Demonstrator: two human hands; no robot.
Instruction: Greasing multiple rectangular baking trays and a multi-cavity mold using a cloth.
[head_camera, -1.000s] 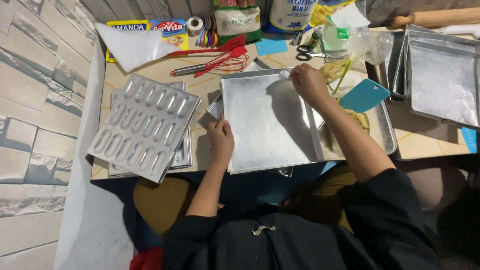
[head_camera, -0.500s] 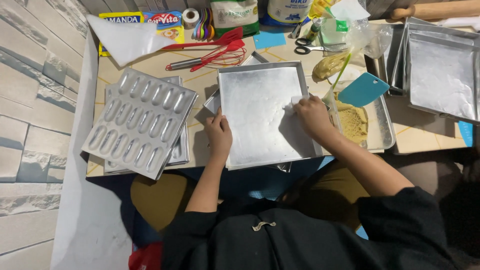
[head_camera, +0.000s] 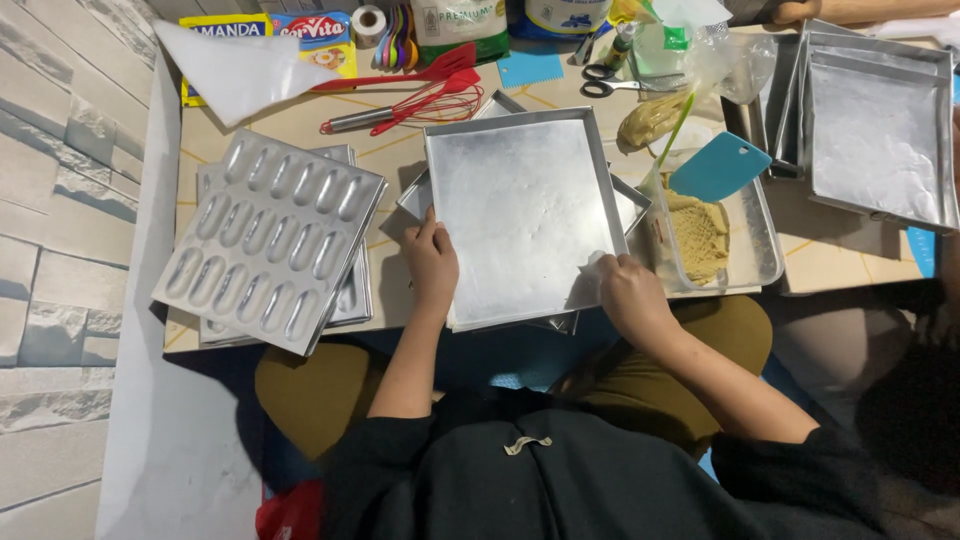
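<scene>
Silver aluminium fills the middle of your view: the shallow rectangular baking tray (head_camera: 525, 215) lies flat on the low table (head_camera: 290, 125), stacked on at least one more tray whose corners poke out beneath it. Your left hand (head_camera: 432, 262) is curled over the tray's near-left rim, fingers closed on the edge to steady it. Your right hand (head_camera: 628, 292) sits at the tray's near-right corner, fingers pinched shut on a small white wad (head_camera: 592, 268), paper or cloth. A second ago that hand was up at the tray's far-right corner, and half a second ago it was midway down the right side; it has swept the wad down that edge towards you, so the wiping of the tray's inside looks close to covering the right side, while the left hand has barely shifted. Left of the tray lies the silver mould pan with oval cavities (head_camera: 270, 240), overlapping another like it. Right of the tray, a smaller metal tray holding tan dough (head_camera: 700, 235) sits under a teal plastic scraper (head_camera: 718, 166). Beyond the tray's far edge lies a red silicone whisk (head_camera: 420, 105). The wad is mostly hidden by your fingers, so its material is unclear, and whether it leaves any coating on the metal cannot be made out.
</scene>
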